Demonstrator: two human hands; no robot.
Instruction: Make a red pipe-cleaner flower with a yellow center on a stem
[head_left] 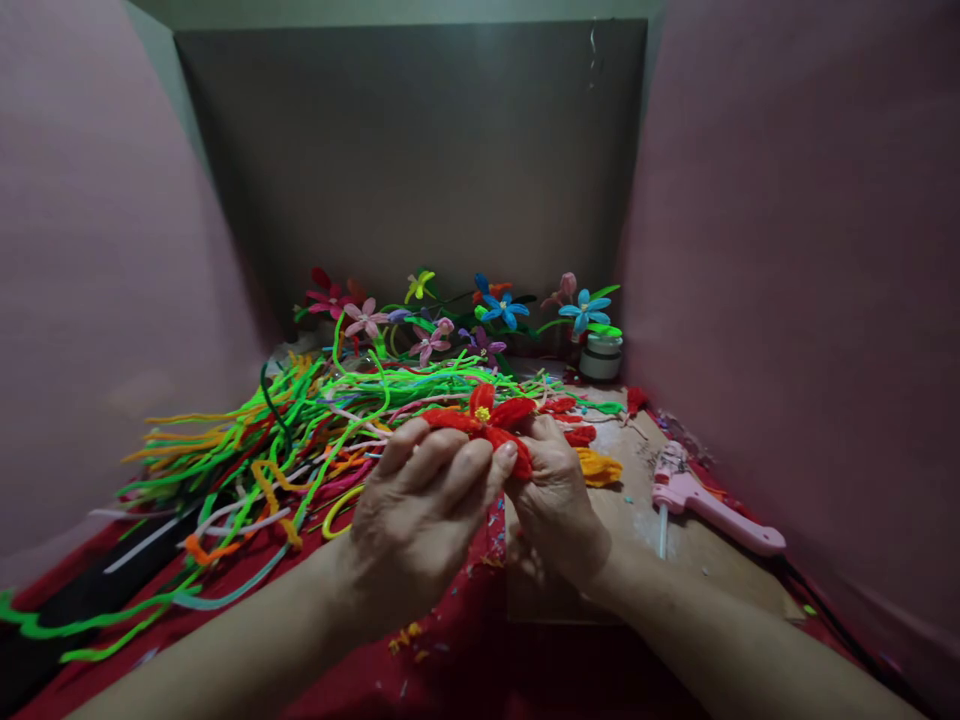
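A red pipe-cleaner flower (486, 415) with a yellow centre is held up in front of me by both hands. My left hand (420, 505) pinches it from the left, fingers curled over its lower petals. My right hand (555, 490) grips it from the right and below, fingers closed around the petals. Loose red petal pieces (579, 435) and an orange piece (598, 466) lie just beyond my right hand on a brown board (675, 560).
A big heap of green, orange and pink pipe cleaners (285, 440) covers the left of the red cloth. Finished flowers (465, 310) stand along the dark back panel. A pink glue gun (705, 495) lies at right, a small white jar (601, 356) behind it. Pink walls close both sides.
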